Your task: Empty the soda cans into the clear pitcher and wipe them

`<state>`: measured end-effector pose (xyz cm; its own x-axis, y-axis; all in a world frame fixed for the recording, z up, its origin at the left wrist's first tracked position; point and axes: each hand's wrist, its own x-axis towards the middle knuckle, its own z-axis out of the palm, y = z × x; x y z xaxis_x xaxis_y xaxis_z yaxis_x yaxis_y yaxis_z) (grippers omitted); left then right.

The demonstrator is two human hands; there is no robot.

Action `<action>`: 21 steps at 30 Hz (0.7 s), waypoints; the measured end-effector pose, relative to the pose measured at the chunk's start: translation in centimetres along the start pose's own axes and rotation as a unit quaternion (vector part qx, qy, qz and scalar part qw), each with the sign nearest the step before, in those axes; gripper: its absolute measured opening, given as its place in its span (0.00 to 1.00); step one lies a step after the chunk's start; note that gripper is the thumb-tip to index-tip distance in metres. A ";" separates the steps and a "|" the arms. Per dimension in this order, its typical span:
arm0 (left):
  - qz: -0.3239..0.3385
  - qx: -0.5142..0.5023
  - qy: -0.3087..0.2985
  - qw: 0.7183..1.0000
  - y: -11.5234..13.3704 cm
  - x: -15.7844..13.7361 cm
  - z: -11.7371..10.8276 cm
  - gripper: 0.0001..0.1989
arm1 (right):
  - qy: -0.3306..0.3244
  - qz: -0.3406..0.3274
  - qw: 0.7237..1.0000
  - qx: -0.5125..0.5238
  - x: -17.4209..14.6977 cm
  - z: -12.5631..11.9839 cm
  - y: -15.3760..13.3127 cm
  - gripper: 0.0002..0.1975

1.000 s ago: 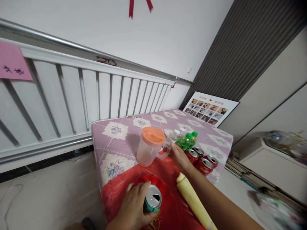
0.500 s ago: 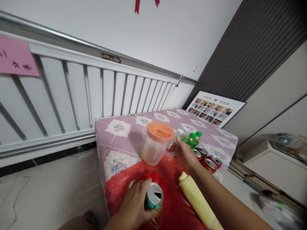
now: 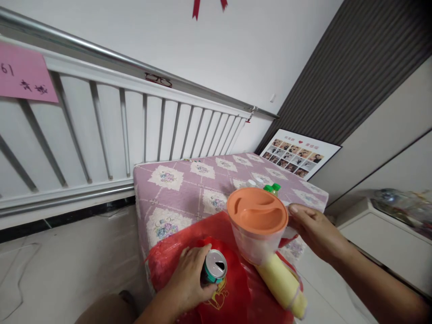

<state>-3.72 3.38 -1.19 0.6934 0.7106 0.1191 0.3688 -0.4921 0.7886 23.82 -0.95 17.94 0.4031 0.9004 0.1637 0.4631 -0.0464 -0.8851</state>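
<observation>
A table (image 3: 180, 193) fills the middle, under a purple cloth (image 3: 189, 209) with cream flowered patches; a red sheet (image 3: 168, 258) covers its near end, and on that lies a red scalloped dish (image 3: 239, 292) with a gold heart; a white radiator (image 3: 172, 130) runs along the wall (image 3: 236, 58), bearing glasses (image 3: 158, 80) and a pink note (image 3: 25, 72); a photo board (image 3: 300, 153) leans by a dark ribbed panel (image 3: 327, 76); pale floor (image 3: 77, 256) shows at left, a white cabinet (image 3: 378, 225) at right.

The jug (image 3: 256, 243) is over the sheet's right part, in front of the roll (image 3: 281, 288), hiding one end of it; whether they touch, I cannot tell; its orange lid (image 3: 258, 211) faces up and towards the viewer, the long axis near upright, the handle pointing right; the right hand (image 3: 313, 231) is closed round that handle.

The can (image 3: 215, 267) is over the dish, its opened top up, its long axis near upright; the left hand (image 3: 192, 274) curls round it, thumb on the near side; its base is hidden; the roll slants down to the right; behind the jug show green-capped bottles (image 3: 276, 189).
</observation>
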 end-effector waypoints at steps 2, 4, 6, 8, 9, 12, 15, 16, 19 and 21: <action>0.000 -0.004 -0.001 1.000 0.0 0.0 -0.1 0.42 | -0.050 0.039 0.998 0.010 -1.0 -0.8 0.1 0.22; -0.002 -0.008 0.001 1.000 -0.1 0.0 -0.1 0.41 | -0.068 0.055 0.996 -0.009 -1.9 -1.3 0.1 0.22; -0.002 -0.011 0.006 1.000 -0.2 0.0 0.0 0.40 | -0.067 0.053 0.995 -0.049 -2.7 -1.5 -0.1 0.24; -0.002 -0.010 0.015 1.000 -0.3 0.0 0.0 0.39 | -0.065 0.047 0.993 -0.090 -3.5 -1.5 -0.5 0.25; -0.001 -0.009 0.020 1.000 -0.4 0.0 0.0 0.39 | -0.065 0.042 0.991 -0.108 -3.8 -1.4 -0.7 0.26; 0.005 -0.004 0.032 0.999 -0.6 0.0 0.0 0.39 | -0.075 0.031 0.985 -0.152 -4.4 -1.3 -1.3 0.25; 0.014 -0.004 0.038 0.999 -0.8 -0.1 0.0 0.39 | -0.089 0.016 0.977 -0.192 -4.5 -1.2 -1.5 0.23; 0.017 -0.004 0.042 0.999 -0.9 -0.1 0.1 0.39 | -0.091 0.011 0.975 -0.202 -4.5 -1.2 -1.4 0.22; 0.025 -0.004 0.053 0.998 -1.1 -0.2 0.2 0.39 | -0.096 -0.004 0.970 -0.224 -4.3 -1.2 -1.2 0.21; 0.026 -0.002 0.055 0.998 -1.1 -0.2 0.2 0.39 | -0.105 -0.013 0.965 -0.239 -4.2 -1.1 -1.1 0.20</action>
<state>-4.16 3.70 -2.17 0.6386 0.7358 0.2253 0.3318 -0.5274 0.7821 22.50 -5.12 18.70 0.2407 0.9695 0.0467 0.8022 -0.1716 -0.5719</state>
